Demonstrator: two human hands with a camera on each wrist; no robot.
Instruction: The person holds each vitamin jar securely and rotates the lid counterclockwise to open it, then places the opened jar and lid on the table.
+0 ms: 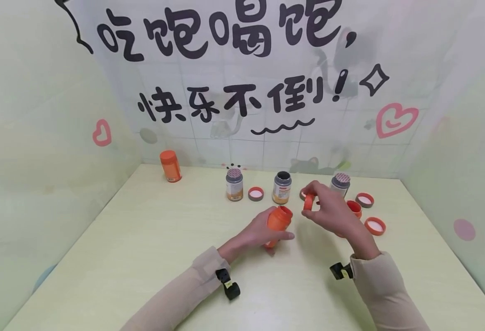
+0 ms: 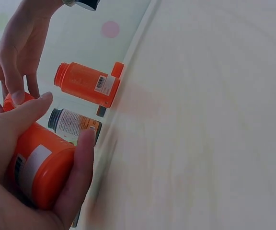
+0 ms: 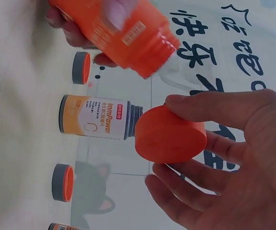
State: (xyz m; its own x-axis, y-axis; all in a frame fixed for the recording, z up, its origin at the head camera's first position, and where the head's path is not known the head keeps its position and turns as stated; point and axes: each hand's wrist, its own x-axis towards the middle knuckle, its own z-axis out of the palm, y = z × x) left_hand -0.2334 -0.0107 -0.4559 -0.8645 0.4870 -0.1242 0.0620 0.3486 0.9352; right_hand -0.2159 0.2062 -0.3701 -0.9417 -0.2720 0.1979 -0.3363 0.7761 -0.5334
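In the head view, my left hand (image 1: 255,232) grips an orange bottle (image 1: 278,220) with its cap off, its mouth tilted up and to the right. The left wrist view shows the thumb and fingers wrapped round the body of this bottle (image 2: 56,175), near its base. My right hand (image 1: 336,212) pinches a loose orange cap (image 1: 308,202) between thumb and fingers, a short way right of the bottle's mouth. Seen from the right wrist, the cap (image 3: 169,139) stands apart from the bottle (image 3: 133,40), its outer side toward the camera.
Behind the hands stand an uncapped grey-necked bottle (image 1: 282,189) and two with patterned seals, left (image 1: 235,187) and right (image 1: 340,183). A capped orange bottle (image 1: 171,167) is far left. An open orange bottle (image 1: 354,208) is partly hidden by my right hand. Caps (image 1: 256,193) lie around, including two at right (image 1: 375,225).
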